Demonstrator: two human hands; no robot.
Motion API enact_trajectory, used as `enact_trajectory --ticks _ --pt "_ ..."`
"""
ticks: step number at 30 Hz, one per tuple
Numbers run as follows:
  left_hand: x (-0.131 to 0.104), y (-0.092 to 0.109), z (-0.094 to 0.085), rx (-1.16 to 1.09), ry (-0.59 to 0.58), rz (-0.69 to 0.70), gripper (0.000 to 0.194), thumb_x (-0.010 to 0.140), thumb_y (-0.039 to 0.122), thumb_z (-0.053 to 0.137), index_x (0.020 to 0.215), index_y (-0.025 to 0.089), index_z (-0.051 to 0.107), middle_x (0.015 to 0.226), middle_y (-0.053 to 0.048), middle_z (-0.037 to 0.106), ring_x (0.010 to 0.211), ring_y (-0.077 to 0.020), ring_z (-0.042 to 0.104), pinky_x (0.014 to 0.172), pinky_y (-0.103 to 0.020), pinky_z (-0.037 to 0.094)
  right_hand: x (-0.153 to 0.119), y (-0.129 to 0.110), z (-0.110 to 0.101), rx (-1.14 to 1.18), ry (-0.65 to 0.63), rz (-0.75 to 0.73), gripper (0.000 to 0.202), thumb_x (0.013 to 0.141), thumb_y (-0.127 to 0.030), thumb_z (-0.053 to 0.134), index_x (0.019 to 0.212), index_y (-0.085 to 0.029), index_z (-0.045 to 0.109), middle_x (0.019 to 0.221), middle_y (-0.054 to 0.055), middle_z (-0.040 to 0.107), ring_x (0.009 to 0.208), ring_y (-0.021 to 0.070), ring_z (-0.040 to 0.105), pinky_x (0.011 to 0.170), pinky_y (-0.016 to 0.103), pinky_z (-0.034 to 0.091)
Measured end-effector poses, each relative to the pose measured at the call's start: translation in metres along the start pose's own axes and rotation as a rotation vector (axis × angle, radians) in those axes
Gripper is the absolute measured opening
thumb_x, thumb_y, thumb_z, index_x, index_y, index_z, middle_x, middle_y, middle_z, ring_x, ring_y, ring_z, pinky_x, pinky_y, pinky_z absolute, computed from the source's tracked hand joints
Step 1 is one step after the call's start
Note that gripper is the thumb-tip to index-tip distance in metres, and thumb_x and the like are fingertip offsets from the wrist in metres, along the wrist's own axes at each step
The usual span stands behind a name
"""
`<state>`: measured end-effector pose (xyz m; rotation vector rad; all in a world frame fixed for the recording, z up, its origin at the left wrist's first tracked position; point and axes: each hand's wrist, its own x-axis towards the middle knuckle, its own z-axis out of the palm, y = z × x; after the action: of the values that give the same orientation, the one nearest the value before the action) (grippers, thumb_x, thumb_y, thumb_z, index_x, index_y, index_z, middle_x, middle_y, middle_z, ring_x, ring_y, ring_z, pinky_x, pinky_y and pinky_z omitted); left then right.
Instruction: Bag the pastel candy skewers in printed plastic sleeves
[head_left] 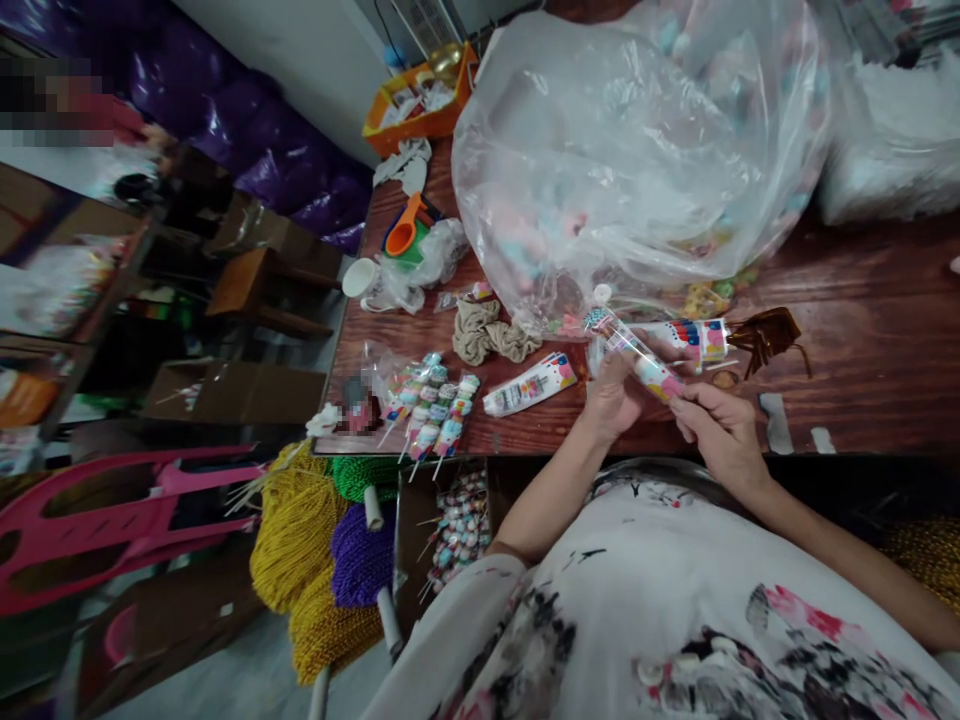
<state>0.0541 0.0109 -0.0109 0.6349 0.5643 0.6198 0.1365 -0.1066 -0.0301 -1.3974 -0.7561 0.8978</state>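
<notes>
My left hand (619, 385) is closed around the middle of a narrow clear printed sleeve bag (649, 368) with sweets showing at its upper end. At its lower end, the fingertips of my right hand (716, 425) pinch the same bag. Just behind my hands lies another stack of printed sleeve bags (709, 340), partly covered by my left hand. Brown twist-tie strips (769, 335) are to its right. More flat printed bags (531, 385) rest left of my hands. Farther left, several wrapped marshmallow-like skewers (435, 410) sit at the table edge, sticks pointing toward me.
A big clear plastic bag of pastel sweets (600, 150) fills the table's back. Nearby are a beige cloth (491, 332), an orange scoop (406, 228), a white cup (360, 278) and an orange basket (420, 100). Below stand a box of skewers (459, 520) and yellow cord spools (296, 525).
</notes>
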Motion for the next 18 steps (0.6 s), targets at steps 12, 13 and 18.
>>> enact_trajectory --ticks 12,13,18 --pt "0.0 -0.008 0.008 -0.095 0.126 0.048 0.045 0.079 0.042 0.076 0.065 0.019 0.039 0.061 0.007 0.043 0.055 -0.0077 0.051 0.079 -0.031 0.054 -0.005 0.015 -0.004 -0.135 0.209 -0.206 0.008 0.09 -0.027 0.059 0.093 -0.021 0.055 0.065 -0.006 0.051 0.054 0.0072 0.045 0.053 0.022 0.037" --pt "0.0 -0.01 0.008 -0.111 0.1 0.052 0.044 0.076 0.042 0.078 0.067 0.019 0.042 0.062 0.006 0.046 0.058 -0.0084 0.054 0.08 -0.031 0.053 -0.004 0.014 -0.003 -0.077 0.202 -0.211 0.007 0.09 -0.026 0.058 0.094 -0.022 0.053 0.062 -0.007 0.047 0.052 0.007 0.042 0.051 0.021 0.035" --pt "-0.023 -0.003 -0.002 0.002 0.003 -0.062 0.057 0.055 0.046 0.091 0.097 0.019 0.064 0.09 -0.002 0.068 0.085 -0.0158 0.065 0.082 -0.03 0.05 0.008 -0.003 -0.022 -0.022 0.078 -0.298 0.014 0.092 -0.024 0.053 0.106 -0.024 0.048 0.066 -0.006 0.053 0.051 0.0082 0.045 0.05 0.023 0.037"
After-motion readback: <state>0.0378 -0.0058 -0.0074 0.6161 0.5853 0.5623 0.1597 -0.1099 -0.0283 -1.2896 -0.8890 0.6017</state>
